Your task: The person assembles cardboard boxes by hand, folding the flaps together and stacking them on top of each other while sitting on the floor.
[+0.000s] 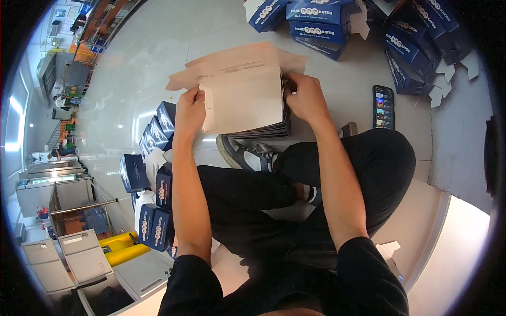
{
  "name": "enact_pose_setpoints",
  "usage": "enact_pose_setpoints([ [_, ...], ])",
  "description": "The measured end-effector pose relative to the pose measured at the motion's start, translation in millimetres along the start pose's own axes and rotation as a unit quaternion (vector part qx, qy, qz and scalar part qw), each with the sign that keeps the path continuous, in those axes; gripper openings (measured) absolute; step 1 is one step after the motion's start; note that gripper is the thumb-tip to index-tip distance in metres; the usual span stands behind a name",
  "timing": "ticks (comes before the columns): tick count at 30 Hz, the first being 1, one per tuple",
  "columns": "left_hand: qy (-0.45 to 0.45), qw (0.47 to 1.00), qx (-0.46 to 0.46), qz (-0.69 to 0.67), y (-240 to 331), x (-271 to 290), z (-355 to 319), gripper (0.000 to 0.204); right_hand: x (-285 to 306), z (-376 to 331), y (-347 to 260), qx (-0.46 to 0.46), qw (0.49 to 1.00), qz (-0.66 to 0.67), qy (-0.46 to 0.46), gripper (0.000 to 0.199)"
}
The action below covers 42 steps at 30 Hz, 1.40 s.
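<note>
In front of my crossed legs lies a stack of flat box blanks (266, 131), its dark edges showing below the top sheet. The top box blank (242, 102) has its plain cream side up, with flaps spread at the far end and faint print near the fold. My left hand (190, 113) grips its left edge, thumb on top and fingers underneath, out of sight. At the right edge, my right hand (307, 98) has its fingers curled in against the blank; their tips are partly hidden.
Folded blue boxes (158, 129) are piled to my left. More blue boxes (316, 29) lie at the far middle, and another heap (408, 52) at the far right. A phone (383, 107) with a lit screen rests on the tiled floor (353, 68). My shoe (237, 152) touches near the stack.
</note>
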<state>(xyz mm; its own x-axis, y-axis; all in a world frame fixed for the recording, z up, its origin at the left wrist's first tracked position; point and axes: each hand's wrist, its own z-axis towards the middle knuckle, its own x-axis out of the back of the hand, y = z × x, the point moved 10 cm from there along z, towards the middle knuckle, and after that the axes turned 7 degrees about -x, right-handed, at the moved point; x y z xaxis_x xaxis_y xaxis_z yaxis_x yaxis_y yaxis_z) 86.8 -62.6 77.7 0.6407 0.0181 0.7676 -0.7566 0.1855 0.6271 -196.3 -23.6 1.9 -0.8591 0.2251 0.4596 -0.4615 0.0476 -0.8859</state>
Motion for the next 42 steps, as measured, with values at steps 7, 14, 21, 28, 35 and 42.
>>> enact_pose_setpoints([
  [7, -0.061, 0.998, -0.012, -0.008, -4, 0, 6, 0.029, -4, 2, 2, -0.023, 0.997, 0.056, -0.041, 0.033],
  [14, -0.057, 0.994, 0.017, -0.087, -10, -6, -7, 0.032, 0, 3, 2, -0.031, 0.997, 0.05, -0.045, 0.033],
  [21, -0.033, 0.996, -0.033, 0.082, -4, -2, 0, 0.031, 2, 2, -3, -0.011, 0.999, 0.041, -0.034, 0.031],
  [28, -0.074, 0.997, 0.032, 0.017, -20, 4, 8, 0.028, -1, 0, -2, 0.0, 0.997, 0.062, -0.041, 0.029],
  [35, -0.104, 0.982, -0.1, 0.121, -1, -23, 19, 0.039, -4, 2, -7, 0.024, 0.998, 0.048, -0.036, 0.028],
  [42, -0.067, 0.961, -0.045, 0.263, -1, 3, 13, 0.039, -7, 3, -2, -0.017, 0.997, 0.065, -0.046, 0.033],
])
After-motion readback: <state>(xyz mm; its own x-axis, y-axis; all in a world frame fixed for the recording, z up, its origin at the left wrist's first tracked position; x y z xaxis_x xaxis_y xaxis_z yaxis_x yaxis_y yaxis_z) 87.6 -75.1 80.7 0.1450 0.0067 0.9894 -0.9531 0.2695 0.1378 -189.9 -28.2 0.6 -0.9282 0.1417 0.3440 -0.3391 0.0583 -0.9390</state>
